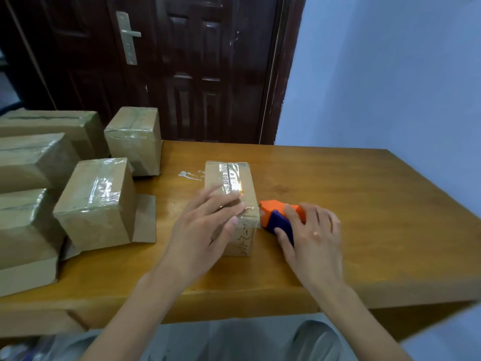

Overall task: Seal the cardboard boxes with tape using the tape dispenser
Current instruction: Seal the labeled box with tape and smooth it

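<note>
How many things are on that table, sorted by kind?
Cardboard boxes: 6, namely the box being taped under the left hand, plus a stack at the left
Tape dispensers: 1, orange and blue, held by the right hand
Total: 7 on the wooden table

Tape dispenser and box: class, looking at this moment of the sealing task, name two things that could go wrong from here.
1. The right hand holds the tape dispenser low against the box at its near right corner; pulling away could tear the tape unevenly or lift the strip.
2. The left hand only presses the box top with flat fingers, so the box might slide on the smooth table during the pull.
</note>
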